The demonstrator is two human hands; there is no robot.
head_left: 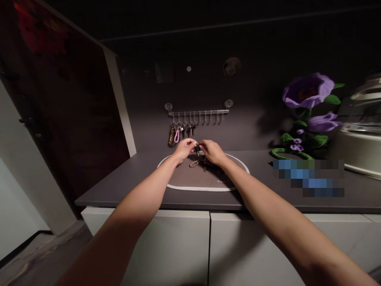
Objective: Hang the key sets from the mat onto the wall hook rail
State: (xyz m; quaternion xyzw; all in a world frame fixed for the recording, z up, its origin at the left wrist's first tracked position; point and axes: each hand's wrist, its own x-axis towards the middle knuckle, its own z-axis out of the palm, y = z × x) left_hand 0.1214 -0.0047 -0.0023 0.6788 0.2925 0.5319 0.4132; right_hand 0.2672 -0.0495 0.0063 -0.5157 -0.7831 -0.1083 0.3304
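Note:
Between my two hands hangs a small bunch of dark keys (197,148). My left hand (185,149) pinches it from the left, and my right hand (212,151) has its fingers closed on it from the right. Just below, a beaded ring (194,163) and another key (204,168) show over a brown oval mat with a white rim (205,189). On the wall behind, a clear hook rail (199,113) holds several key rings on its left hooks, among them a pink loop (176,136) and a brown tag (170,136).
Purple artificial flowers (309,91) stand on the dark counter (119,184) at the right, beside a cream appliance with a clear top (361,139). A blurred patch covers something near the flowers. White cabinet doors (172,246) lie below the counter edge.

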